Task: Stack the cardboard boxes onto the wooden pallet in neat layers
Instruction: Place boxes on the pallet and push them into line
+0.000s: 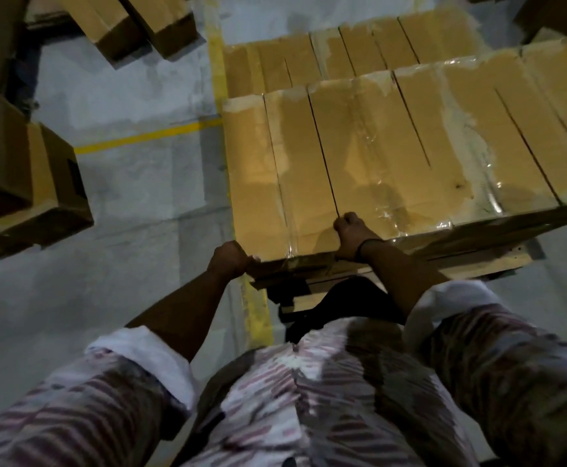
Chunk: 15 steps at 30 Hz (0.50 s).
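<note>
Looking down from head height at a pallet (491, 261) loaded with a flat top layer of taped boxes; only its wooden near edge shows under the load.

Task item: box (251, 170), at the near-left corner of the top layer. It lies flat and flush with its neighbours, its long side running away from the person. A tape strip runs down its centre seam.

Left hand (230, 261): at the near-left corner of the box, fingers curled round the corner edge, gripping it. The fingertips are hidden under the edge.

Right hand (353, 235): on the near-right end of the same box, where the dark gap to the next box ends. Fingers are curled tight, knuckles up, holding that edge. Cannot tell whether the fingertips reach into the gap. A dark wristband (371, 243) sits on this wrist.

Both forearms are bare, with patterned sleeves (147, 358) rolled above the elbow.

Far row (359, 52) of the layer: same kind of boxes, same level, touching the near row.

Surroundings: grey floor (134, 251) with a yellow line (147, 134) beside the pallet's left side. Loose boxes (49, 187) lie left of the pallet, well apart from it. More boxes (120, 25) lie at top left, tilted. Lighting is dim and the picture edges are blurred.
</note>
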Each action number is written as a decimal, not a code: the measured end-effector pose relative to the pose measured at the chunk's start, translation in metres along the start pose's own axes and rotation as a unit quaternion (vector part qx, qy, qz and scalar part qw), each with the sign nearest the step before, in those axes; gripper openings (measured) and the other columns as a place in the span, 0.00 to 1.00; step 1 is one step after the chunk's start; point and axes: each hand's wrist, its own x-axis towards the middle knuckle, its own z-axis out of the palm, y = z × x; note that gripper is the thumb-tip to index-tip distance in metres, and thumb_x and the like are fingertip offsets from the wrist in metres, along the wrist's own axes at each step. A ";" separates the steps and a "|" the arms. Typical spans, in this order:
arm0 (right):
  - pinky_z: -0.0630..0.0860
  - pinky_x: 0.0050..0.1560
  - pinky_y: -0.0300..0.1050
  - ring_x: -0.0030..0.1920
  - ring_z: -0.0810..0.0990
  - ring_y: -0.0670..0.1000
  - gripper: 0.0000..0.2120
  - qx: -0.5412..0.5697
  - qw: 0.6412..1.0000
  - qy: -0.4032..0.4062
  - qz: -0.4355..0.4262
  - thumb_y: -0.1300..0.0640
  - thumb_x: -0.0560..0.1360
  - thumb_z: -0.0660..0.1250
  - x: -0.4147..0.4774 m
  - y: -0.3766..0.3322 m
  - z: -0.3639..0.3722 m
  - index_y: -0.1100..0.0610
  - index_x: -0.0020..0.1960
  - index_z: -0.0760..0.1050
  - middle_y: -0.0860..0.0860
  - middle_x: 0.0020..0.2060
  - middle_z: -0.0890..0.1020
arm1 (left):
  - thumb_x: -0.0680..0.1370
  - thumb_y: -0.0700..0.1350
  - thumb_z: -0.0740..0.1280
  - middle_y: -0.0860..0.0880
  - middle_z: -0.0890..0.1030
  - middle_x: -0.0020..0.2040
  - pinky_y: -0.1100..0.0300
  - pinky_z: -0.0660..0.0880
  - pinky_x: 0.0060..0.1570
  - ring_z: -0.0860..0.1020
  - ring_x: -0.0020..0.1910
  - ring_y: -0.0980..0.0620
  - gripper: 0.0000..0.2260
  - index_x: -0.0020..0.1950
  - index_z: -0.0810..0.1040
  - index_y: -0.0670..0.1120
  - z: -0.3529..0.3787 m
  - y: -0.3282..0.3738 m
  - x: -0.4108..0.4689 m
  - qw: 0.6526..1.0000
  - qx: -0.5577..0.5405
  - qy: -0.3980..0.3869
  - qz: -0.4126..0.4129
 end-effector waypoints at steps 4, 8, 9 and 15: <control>0.65 0.74 0.55 0.78 0.58 0.62 0.41 0.006 1.000 -0.008 0.005 0.47 0.72 0.75 0.006 -0.017 -0.013 0.57 0.78 0.60 0.60 0.80 0.53 | 0.83 0.51 0.66 0.34 0.74 0.69 0.53 0.68 0.66 0.72 0.70 0.39 0.26 0.70 0.71 0.31 -0.036 0.033 0.000 1.000 -0.005 -0.012 -0.001; 0.66 0.74 0.54 0.79 0.58 0.61 0.40 0.026 0.999 -0.021 0.024 0.46 0.73 0.73 0.023 -0.032 -0.041 0.56 0.78 0.59 0.59 0.80 0.52 | 0.82 0.54 0.67 0.37 0.71 0.73 0.55 0.67 0.67 0.70 0.71 0.40 0.29 0.74 0.67 0.35 -0.072 0.055 0.009 0.999 -0.044 0.000 -0.010; 0.65 0.75 0.53 0.79 0.58 0.61 0.40 0.026 0.999 -0.027 0.027 0.46 0.73 0.72 0.028 -0.035 -0.050 0.56 0.79 0.59 0.59 0.80 0.52 | 0.81 0.54 0.68 0.38 0.72 0.73 0.56 0.67 0.66 0.71 0.71 0.40 0.30 0.75 0.67 0.36 -0.079 0.056 0.014 0.998 -0.063 0.004 -0.022; 0.66 0.74 0.55 0.78 0.57 0.60 0.41 -0.019 0.997 -0.064 0.031 0.40 0.72 0.70 0.073 -0.038 -0.085 0.58 0.77 0.62 0.59 0.78 0.62 | 0.81 0.54 0.69 0.40 0.73 0.73 0.57 0.66 0.67 0.71 0.72 0.41 0.30 0.76 0.67 0.38 -0.111 0.067 0.030 0.989 -0.133 0.024 -0.063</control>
